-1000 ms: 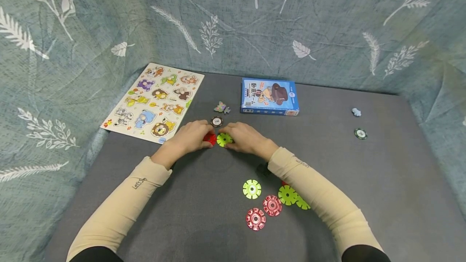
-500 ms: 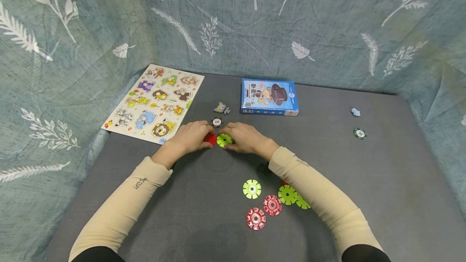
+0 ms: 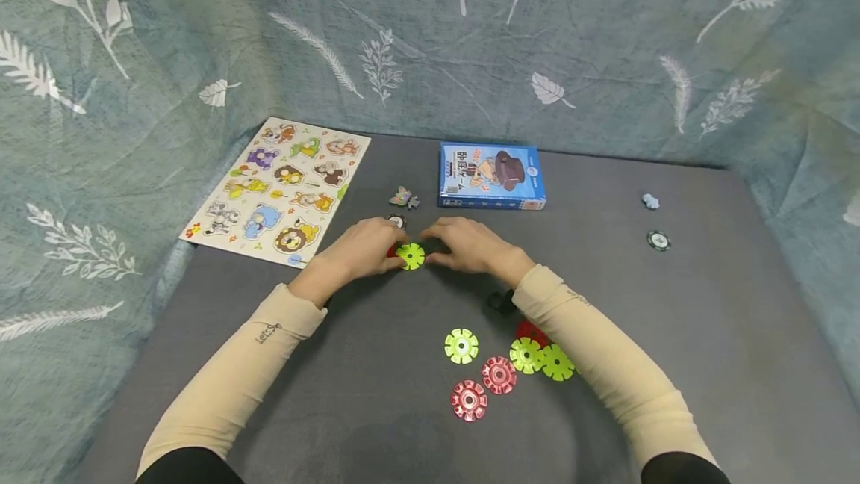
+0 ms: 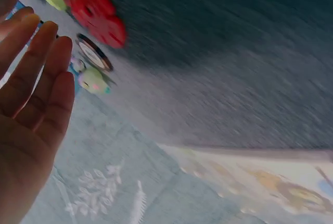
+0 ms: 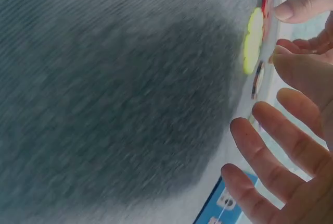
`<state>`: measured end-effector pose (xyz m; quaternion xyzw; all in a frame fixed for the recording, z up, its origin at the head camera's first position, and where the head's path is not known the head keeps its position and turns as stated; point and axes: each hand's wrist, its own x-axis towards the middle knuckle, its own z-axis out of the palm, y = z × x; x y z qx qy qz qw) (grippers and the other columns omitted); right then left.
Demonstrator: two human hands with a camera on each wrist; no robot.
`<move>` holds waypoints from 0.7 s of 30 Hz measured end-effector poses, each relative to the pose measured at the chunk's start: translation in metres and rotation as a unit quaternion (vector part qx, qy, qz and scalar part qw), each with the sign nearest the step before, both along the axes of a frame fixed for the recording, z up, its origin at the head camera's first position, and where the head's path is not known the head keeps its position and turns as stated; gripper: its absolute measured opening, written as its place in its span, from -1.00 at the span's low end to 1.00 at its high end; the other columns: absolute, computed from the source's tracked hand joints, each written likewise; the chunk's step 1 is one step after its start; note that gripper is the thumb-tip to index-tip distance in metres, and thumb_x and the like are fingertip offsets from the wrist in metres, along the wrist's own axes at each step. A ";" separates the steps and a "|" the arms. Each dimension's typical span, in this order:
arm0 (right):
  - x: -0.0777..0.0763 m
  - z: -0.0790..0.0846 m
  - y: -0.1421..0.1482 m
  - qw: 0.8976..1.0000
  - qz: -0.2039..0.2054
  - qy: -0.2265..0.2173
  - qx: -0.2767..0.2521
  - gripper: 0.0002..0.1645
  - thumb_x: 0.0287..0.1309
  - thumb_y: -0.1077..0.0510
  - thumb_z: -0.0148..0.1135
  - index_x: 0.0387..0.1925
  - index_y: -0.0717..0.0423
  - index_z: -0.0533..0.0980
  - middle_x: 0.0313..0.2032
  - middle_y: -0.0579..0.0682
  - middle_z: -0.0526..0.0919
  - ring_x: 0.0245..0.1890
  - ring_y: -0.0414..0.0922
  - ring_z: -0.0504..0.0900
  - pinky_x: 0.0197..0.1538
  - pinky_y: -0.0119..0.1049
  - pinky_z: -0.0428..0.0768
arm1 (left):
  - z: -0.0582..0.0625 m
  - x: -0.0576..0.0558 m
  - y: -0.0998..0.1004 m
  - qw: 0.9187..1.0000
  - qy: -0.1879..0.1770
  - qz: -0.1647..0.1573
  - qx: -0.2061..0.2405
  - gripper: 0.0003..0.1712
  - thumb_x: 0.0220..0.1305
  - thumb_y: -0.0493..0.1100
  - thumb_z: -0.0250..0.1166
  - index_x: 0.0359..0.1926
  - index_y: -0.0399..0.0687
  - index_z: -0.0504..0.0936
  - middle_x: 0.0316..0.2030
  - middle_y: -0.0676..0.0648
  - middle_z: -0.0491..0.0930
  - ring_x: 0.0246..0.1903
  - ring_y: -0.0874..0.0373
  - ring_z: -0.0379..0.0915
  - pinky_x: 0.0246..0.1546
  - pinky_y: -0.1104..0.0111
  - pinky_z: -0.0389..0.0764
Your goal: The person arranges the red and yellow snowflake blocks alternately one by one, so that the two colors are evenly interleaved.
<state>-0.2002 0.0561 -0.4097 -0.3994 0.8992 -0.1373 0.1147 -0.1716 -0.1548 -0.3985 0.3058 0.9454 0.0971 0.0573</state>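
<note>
My left hand [image 3: 366, 246] is beside a green slotted plastic disc [image 3: 412, 255], its thumb and index fingertips at the disc's left edge in the head view. A red slotted disc [image 4: 96, 13] lies against the green one and is mostly covered by that hand from above. In the left wrist view its fingers are extended, apart from the red disc. My right hand [image 3: 473, 245] stands just right of the green disc, with a gap to it. Its spread fingers [image 5: 265, 153] hold nothing. A black-rimmed poker chip [image 4: 93, 52] lies just behind the discs.
Loose green discs [image 3: 461, 346] and red discs [image 3: 469, 400] lie nearer the front, some by the right sleeve. Behind are an animal puzzle board [image 3: 282, 189], a blue game box [image 3: 493, 176] and a small butterfly figure [image 3: 404, 197]. Another chip [image 3: 659, 240] lies far right.
My right hand has let go of the green disc and drawn back to the right. My left hand has shifted right over the red disc, up to the green disc's edge.
</note>
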 end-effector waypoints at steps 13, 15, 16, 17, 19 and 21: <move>0.004 -0.001 0.034 1.000 -0.024 0.006 0.008 -0.49 0.24 -0.08 0.23 0.17 0.00 0.52 0.06 -0.02 0.63 0.03 -0.09 0.63 0.05 -0.15 0.59 | -0.002 -0.005 0.021 0.999 -0.011 -0.043 -0.015 -0.66 0.08 -0.10 0.44 -0.13 -0.15 0.71 -0.14 -0.14 0.67 -0.15 -0.05 0.57 -0.08 0.11 0.56; 0.006 0.000 0.040 1.000 -0.027 0.010 0.009 -0.49 0.24 -0.09 0.23 0.17 0.00 0.52 0.06 -0.02 0.63 0.02 -0.10 0.63 0.04 -0.15 0.59 | -0.002 -0.006 0.022 0.999 -0.011 -0.048 -0.016 -0.68 0.07 -0.13 0.43 -0.14 -0.16 0.71 -0.16 -0.15 0.67 -0.16 -0.04 0.58 -0.09 0.11 0.57; 0.006 0.001 0.043 0.999 -0.029 0.011 0.009 -0.49 0.24 -0.08 0.23 0.17 0.00 0.53 0.05 -0.02 0.64 0.02 -0.09 0.63 0.04 -0.15 0.59 | -0.003 -0.007 0.022 0.999 -0.010 -0.049 -0.016 -0.69 0.07 -0.14 0.42 -0.14 -0.17 0.71 -0.16 -0.15 0.67 -0.16 -0.03 0.58 -0.09 0.12 0.57; 0.007 0.002 0.046 0.999 -0.032 0.012 0.008 -0.50 0.24 -0.08 0.23 0.16 0.01 0.53 0.04 -0.01 0.64 0.01 -0.09 0.64 0.03 -0.14 0.59 | -0.003 -0.008 0.023 0.999 -0.011 -0.050 -0.016 -0.69 0.07 -0.16 0.42 -0.14 -0.17 0.71 -0.17 -0.15 0.68 -0.17 -0.03 0.59 -0.09 0.12 0.57; 0.009 0.003 0.052 0.999 -0.036 0.016 0.009 -0.50 0.23 -0.07 0.24 0.15 0.02 0.54 0.03 -0.01 0.65 -0.01 -0.09 0.64 0.02 -0.14 0.60 | -0.004 -0.009 0.024 0.999 -0.011 -0.050 -0.013 -0.70 0.06 -0.20 0.42 -0.14 -0.17 0.72 -0.18 -0.15 0.68 -0.18 -0.02 0.59 -0.09 0.13 0.57; 0.011 0.005 0.059 0.999 -0.040 0.019 0.010 -0.50 0.23 -0.07 0.24 0.15 0.02 0.54 0.02 -0.01 0.65 -0.02 -0.09 0.65 0.01 -0.14 0.60 | -0.003 -0.009 0.024 0.999 -0.011 -0.049 -0.012 -0.70 0.05 -0.20 0.42 -0.14 -0.16 0.72 -0.19 -0.14 0.69 -0.20 0.00 0.59 -0.11 0.14 0.57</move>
